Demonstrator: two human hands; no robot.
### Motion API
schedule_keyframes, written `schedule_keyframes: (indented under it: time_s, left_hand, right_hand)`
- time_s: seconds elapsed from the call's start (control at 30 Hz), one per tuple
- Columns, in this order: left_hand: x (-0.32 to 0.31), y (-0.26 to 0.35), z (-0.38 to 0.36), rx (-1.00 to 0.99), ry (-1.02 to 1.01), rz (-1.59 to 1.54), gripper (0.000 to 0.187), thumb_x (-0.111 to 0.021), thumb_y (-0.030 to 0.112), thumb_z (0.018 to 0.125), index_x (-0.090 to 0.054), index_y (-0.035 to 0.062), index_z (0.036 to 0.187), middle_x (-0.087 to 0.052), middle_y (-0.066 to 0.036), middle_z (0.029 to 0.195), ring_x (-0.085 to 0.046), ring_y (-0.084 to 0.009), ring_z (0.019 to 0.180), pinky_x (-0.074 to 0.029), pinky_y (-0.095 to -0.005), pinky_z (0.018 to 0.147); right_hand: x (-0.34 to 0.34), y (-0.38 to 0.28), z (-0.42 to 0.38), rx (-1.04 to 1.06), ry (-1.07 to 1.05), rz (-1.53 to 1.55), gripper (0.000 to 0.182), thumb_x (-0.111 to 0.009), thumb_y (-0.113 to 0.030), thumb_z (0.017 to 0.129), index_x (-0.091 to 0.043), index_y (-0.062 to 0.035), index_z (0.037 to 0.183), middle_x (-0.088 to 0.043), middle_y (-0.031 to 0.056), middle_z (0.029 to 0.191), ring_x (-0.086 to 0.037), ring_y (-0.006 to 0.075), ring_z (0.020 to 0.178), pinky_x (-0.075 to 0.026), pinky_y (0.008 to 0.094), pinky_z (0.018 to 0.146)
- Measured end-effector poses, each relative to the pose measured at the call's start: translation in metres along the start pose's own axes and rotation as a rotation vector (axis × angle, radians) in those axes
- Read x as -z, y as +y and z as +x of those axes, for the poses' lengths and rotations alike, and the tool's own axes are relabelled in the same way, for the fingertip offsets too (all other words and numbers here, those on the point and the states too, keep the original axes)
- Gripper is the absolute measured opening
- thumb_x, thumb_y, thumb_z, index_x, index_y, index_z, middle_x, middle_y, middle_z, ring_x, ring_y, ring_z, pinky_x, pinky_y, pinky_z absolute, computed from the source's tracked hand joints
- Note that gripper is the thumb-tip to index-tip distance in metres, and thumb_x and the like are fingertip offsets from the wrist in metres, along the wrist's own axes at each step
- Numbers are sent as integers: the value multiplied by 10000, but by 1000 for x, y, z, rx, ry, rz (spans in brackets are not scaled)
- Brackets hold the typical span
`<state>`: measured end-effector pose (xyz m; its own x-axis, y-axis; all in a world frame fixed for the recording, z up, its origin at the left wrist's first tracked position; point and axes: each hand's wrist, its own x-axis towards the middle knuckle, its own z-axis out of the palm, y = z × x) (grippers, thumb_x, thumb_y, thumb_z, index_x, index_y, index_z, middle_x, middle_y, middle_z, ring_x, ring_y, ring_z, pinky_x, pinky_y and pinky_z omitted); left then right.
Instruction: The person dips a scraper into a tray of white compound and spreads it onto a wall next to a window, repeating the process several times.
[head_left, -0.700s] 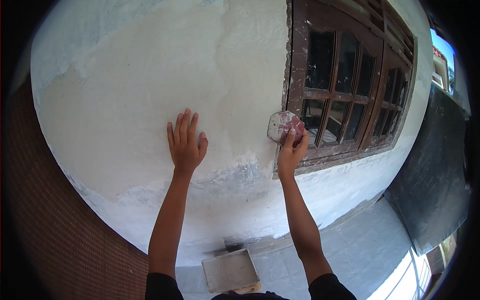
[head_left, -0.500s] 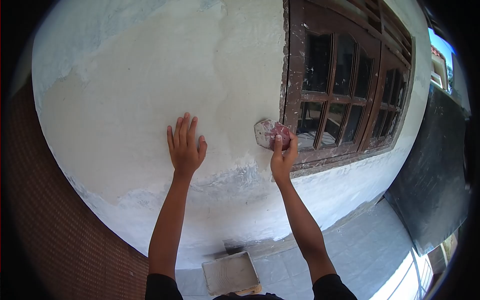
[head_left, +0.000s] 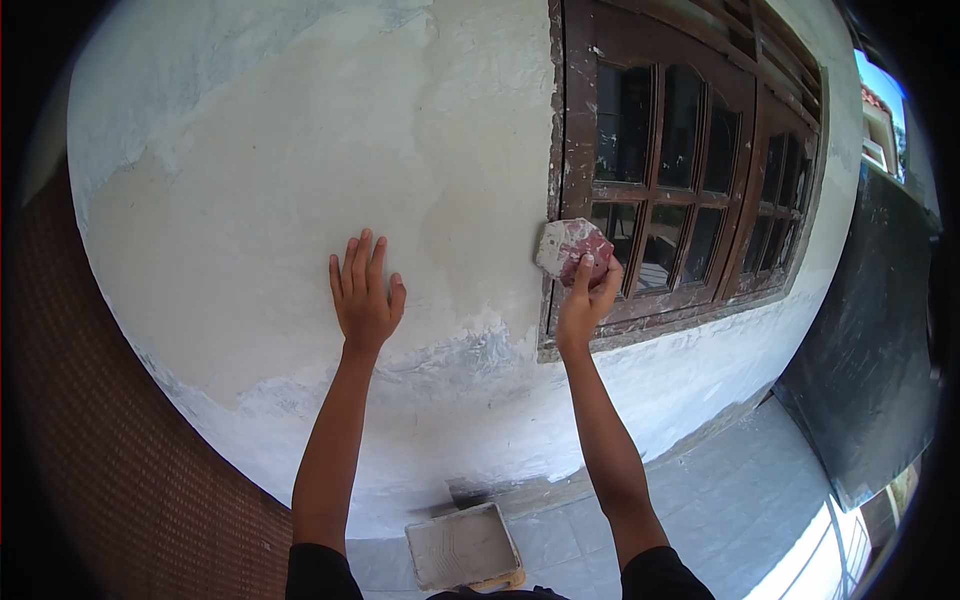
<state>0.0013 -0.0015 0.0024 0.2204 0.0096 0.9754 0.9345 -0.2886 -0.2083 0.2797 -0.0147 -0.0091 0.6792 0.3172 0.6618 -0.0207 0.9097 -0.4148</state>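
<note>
My left hand [head_left: 364, 293] lies against the pale, patchy wall [head_left: 240, 240] with its fingers spread, holding nothing. In my right hand [head_left: 588, 308] is a flat, angular red piece [head_left: 574, 249] smeared with whitish putty, its exact kind unclear. Thumb on the near face, fingers behind, I grip it at its lower right end. The piece overlaps the left side of the brown wooden window frame [head_left: 577, 150] in this view, where the frame meets the wall.
A paint tray [head_left: 463, 548] with a pale coating stands on the grey tiled floor [head_left: 690, 510] below. Brown woven matting [head_left: 130, 430] is at the left, and a dark sheet [head_left: 860, 340] hangs at the right. Glass panes [head_left: 622, 120] fill the window.
My right hand has moved right with the red piece, from the wall beside the window to over its frame. My left hand stays nearly in place on the wall.
</note>
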Motion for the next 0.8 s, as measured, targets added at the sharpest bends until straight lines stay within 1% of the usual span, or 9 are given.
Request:
schedule_keyframes:
  time_s: [0.1,0.23,0.33,0.47,0.5,0.57,0.67,0.73,0.8]
  left_hand:
    - [1,1,-2,19,4,29,482,-525,214,905,-485,97,1371,-440,-93,1459,-386,-262,1364,-235,-505,1148]
    - [2,1,-4,16,-44,32,508,-522,214,917,-448,91,1405,-419,-100,1476,-365,-268,1378,-220,-509,1154]
    - [3,3,-7,36,-84,49,530,-516,210,927,-414,84,1431,-392,-108,1494,-336,-280,1396,-207,-514,1158]
    - [9,13,-12,74,-174,22,575,-486,177,947,-312,53,1480,-303,-149,1531,-245,-325,1430,-157,-519,1170]
    - [12,16,-12,71,-177,32,575,-486,177,947,-312,53,1480,-303,-149,1531,-245,-325,1430,-157,-519,1170]
    - [19,22,-12,103,-187,18,573,-516,199,940,-348,64,1472,-322,-131,1530,-283,-325,1422,-201,-514,1161]
    - [27,27,-14,115,-222,11,582,-525,193,938,-341,62,1475,-312,-131,1536,-274,-328,1425,-221,-501,1158]
    - [33,34,-14,130,-254,8,592,-517,176,940,-314,53,1482,-289,-145,1541,-254,-340,1428,-220,-499,1155]
    - [38,38,-16,140,-289,1,603,-508,160,941,-287,44,1490,-267,-159,1546,-234,-353,1431,-220,-496,1151]
  right_hand:
    - [-2,3,-7,327,-377,-475,226,-556,-172,992,-527,-30,1165,-560,56,1036,-529,117,938,-429,216,770]
    - [0,-2,14,44,-57,-179,243,-548,-175,998,-512,-24,1185,-551,54,1051,-529,116,946,-458,246,797]
    - [1,-5,9,-31,-56,42,247,-551,-170,997,-507,-23,1190,-551,54,1062,-531,117,957,-467,260,817]
    - [5,10,0,328,-434,-527,249,-555,-159,995,-503,-26,1198,-554,54,1080,-536,114,970,-454,257,847]
    - [5,8,4,322,-435,-517,249,-555,-159,995,-503,-26,1198,-554,54,1080,-536,114,970,-454,257,847]
    - [5,6,13,-131,-70,66,248,-552,-158,996,-502,-22,1198,-560,58,1082,-533,127,997,-443,278,886]
    - [13,-1,9,-112,-94,119,252,-550,-160,997,-499,-21,1202,-565,58,1090,-531,134,1001,-432,290,911]
    - [14,4,-2,-55,-216,25,246,-552,-163,997,-503,-26,1195,-573,59,1078,-532,132,981,-436,288,903]
    - [15,10,-7,249,-523,-473,228,-555,-136,988,-510,-14,1175,-570,72,1033,-546,120,932,-466,269,813]
